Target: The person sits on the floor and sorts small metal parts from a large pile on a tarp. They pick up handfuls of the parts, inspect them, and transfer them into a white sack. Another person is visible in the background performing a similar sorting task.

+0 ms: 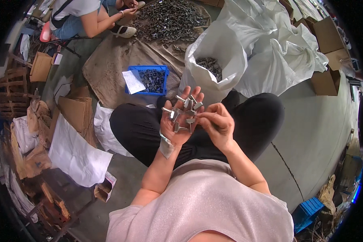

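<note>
My left hand (pixel 176 135) is turned palm up with its fingers stretched out, and several small silvery T-bolts (pixel 176 127) lie loose across the palm and fingers. Their heads are blocky and their shanks point different ways. Beside it, my right hand (pixel 218 125) is closed in a pinch, its fingertips right at the edge of the bolts. Whether a bolt is between those fingertips is hidden. Just beyond my left hand stands a blue crate (pixel 148 93) filled with dark metal parts, a white paper sheet (pixel 133 82) lying over its left side.
An open white sack (pixel 236 60) holding metal parts stands ahead, right of the crate. A large heap of metal parts (pixel 169 20) lies on a brown cloth (pixel 109 60). Another person (pixel 90 20) sits far left. Cardboard (pixel 74 113) leans at left; a blue crate (pixel 308 211) sits lower right.
</note>
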Available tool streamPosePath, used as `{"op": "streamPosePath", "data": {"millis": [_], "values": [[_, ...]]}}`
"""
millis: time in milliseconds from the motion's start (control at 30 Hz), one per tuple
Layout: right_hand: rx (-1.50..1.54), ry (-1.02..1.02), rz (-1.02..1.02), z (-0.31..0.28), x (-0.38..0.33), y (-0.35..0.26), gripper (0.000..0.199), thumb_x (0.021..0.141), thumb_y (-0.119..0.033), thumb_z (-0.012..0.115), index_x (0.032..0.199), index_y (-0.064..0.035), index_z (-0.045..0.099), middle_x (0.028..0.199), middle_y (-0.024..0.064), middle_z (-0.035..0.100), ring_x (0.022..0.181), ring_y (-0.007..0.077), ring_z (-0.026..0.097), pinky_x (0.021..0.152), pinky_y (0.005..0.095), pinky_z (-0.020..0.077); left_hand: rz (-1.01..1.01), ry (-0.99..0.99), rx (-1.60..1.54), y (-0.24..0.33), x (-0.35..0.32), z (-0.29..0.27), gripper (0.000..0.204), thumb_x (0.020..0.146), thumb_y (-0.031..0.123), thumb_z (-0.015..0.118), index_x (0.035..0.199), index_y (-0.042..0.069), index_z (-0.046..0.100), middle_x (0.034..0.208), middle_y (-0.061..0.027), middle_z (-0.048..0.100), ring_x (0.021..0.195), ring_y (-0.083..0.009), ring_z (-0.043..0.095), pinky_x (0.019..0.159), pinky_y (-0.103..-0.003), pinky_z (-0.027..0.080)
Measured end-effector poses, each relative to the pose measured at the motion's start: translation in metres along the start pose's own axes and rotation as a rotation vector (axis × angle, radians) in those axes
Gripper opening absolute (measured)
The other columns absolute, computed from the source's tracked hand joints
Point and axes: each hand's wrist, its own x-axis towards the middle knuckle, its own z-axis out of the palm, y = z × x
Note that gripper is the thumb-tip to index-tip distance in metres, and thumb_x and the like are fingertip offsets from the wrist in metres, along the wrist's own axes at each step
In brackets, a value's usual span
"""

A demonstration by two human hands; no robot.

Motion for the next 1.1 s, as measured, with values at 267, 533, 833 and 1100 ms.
{"op": "streamPosePath", "data": {"millis": [267,533,833,1100], "values": [[-0.334,0.015,-0.144,-0.006,0.021,-0.009,0.027,0.064,-0.008,0.077,0.089,-0.0108,0.068,0.088,0.0064,0.058,0.082,0.0258,0.055,0.068,0.0356,0.0465,-0.099,-0.015,-0.134,-0.002,-0.005,0.001,0.066,0.095,0.044,0.040,0.145,0.007,0.017,0.152,-0.0147,0.015,0.140,-0.0310,0.019,0.106,-0.047,0.035],[-0.372,-0.039,-0.206,-0.002,0.019,-0.005,0.031,0.061,-0.004,0.077,0.090,-0.0132,0.069,0.100,0.0069,0.059,0.091,0.0266,0.054,0.068,0.0332,0.0474,-0.098,0.006,-0.113,0.001,-0.008,-0.003,0.068,0.095,0.047,0.037,0.145,0.006,0.018,0.151,-0.0153,0.018,0.137,-0.0312,0.026,0.104,-0.044,0.038],[-0.305,-0.092,-0.155,-0.009,0.026,-0.001,0.022,0.067,-0.013,0.074,0.089,-0.0153,0.070,0.113,0.0092,0.056,0.106,0.0318,0.050,0.087,0.0424,0.0414,-0.171,0.146,-0.010,0.000,-0.011,-0.009,0.066,0.095,0.046,0.037,0.145,0.005,0.020,0.147,-0.0139,0.030,0.126,-0.0285,0.044,0.100,-0.043,0.041],[-0.403,-0.269,-0.184,0.003,0.041,-0.008,0.019,0.065,-0.019,0.074,0.082,-0.0106,0.068,0.119,0.0111,0.054,0.120,0.0333,0.043,0.095,0.0480,0.0356,-0.209,0.096,-0.212,-0.004,-0.018,-0.014,0.052,0.096,0.045,0.037,0.127,0.005,0.050,0.123,-0.0110,0.057,0.113,-0.0253,0.056,0.098,-0.042,0.041]]}}
